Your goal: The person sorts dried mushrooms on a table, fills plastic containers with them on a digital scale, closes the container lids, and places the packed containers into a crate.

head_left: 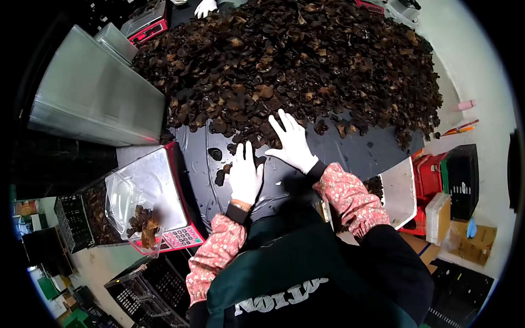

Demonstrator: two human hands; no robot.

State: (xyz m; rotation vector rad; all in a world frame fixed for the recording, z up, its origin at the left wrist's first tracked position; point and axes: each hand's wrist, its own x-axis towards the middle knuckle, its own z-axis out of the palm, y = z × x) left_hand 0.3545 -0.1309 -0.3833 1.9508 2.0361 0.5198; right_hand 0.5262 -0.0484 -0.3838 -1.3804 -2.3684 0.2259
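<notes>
A large heap of dark brown wood ear mushrooms [295, 65] covers the far part of a table with a black plastic surface [350, 153]. My left hand [245, 176], in a white glove, rests at the near edge of the heap with its fingers stretched out, beside a few loose pieces [220, 176]. To its right, my right hand [292, 145], also gloved, lies with thumb and fingers spread, its fingertips at the edge of the heap. Neither hand grips anything that I can see. On the left, a clear plastic box [128, 199] holding some mushrooms sits tilted on a red scale [178, 205].
Tall stacks of clear plastic lids or trays [93, 93] stand at the left. A second red scale [147, 27] and another person's gloved hand [205, 7] are at the far side. A white bin [399, 191], red crates [429, 175] and black crates [158, 290] surround the table.
</notes>
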